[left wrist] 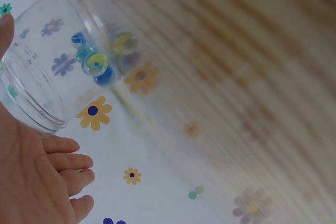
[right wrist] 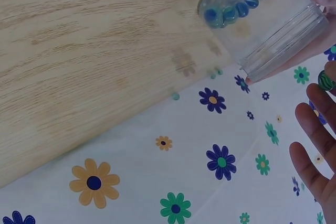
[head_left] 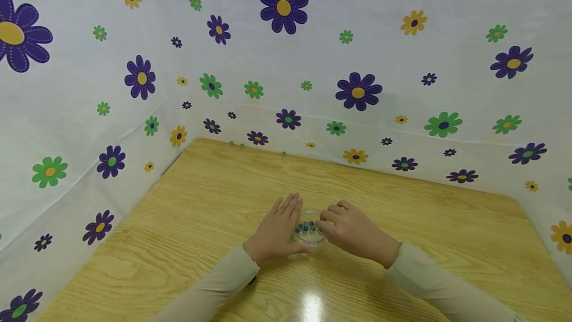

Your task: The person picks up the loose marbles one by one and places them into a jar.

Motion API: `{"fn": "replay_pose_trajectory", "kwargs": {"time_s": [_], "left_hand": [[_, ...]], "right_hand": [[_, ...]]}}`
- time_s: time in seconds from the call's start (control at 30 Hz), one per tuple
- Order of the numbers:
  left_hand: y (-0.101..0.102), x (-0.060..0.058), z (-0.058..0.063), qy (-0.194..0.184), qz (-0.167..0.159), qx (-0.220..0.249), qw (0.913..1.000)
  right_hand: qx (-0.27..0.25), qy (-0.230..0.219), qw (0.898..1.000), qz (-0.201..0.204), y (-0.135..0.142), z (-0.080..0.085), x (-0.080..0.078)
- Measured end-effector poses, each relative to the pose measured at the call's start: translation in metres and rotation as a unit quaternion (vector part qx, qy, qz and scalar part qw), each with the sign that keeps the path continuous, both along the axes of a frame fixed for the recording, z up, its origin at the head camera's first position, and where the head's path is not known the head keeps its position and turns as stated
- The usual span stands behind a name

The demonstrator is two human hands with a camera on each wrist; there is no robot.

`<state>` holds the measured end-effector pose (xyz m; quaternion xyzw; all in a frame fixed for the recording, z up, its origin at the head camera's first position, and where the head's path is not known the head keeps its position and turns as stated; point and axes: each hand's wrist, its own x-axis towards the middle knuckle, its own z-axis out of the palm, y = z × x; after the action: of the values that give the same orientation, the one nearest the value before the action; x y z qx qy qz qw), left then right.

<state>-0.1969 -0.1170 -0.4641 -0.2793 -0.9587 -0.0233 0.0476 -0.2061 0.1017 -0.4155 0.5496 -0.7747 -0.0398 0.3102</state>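
Observation:
A clear plastic jar (head_left: 311,243) stands on the table with its mouth up, and several blue, green and yellow glass marbles (left wrist: 95,63) lie at its bottom. My left hand (head_left: 278,230) rests against the jar's left side, fingers nearly straight, its thumb along the near side by the rim. Over the right part of the mouth is my right hand (head_left: 353,232), with fingers bent. In the right wrist view it pinches a dark green striped marble (right wrist: 325,80), partly hidden by the fingers, while the other fingers stay spread.
Three small green marbles (head_left: 283,153) sit along the far edge of the wooden table (head_left: 214,178), near the back left corner. White cloth (head_left: 313,58) printed with flowers hangs behind and on the left side of the table.

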Motion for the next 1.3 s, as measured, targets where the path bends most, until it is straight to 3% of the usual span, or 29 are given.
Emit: {"fn": "replay_pose_trajectory", "kwargs": {"time_s": [0.73, 1.03, 1.3], "left_hand": [[0.005, -0.001, -0.002, -0.008, -0.011, -0.001, 0.9999], [0.005, -0.002, -0.003, -0.001, -0.015, 0.011, 0.9998], [0.003, -0.003, -0.003, -0.002, -0.008, 0.018, 0.9998]], "right_hand": [[-0.002, -0.005, 1.0, -0.03, 0.01, 0.0, 0.003], [-0.047, -0.031, 0.997, -0.053, 0.012, -0.002, 0.004], [-0.108, -0.047, 0.989, -0.092, 0.013, -0.001, 0.004]]}}
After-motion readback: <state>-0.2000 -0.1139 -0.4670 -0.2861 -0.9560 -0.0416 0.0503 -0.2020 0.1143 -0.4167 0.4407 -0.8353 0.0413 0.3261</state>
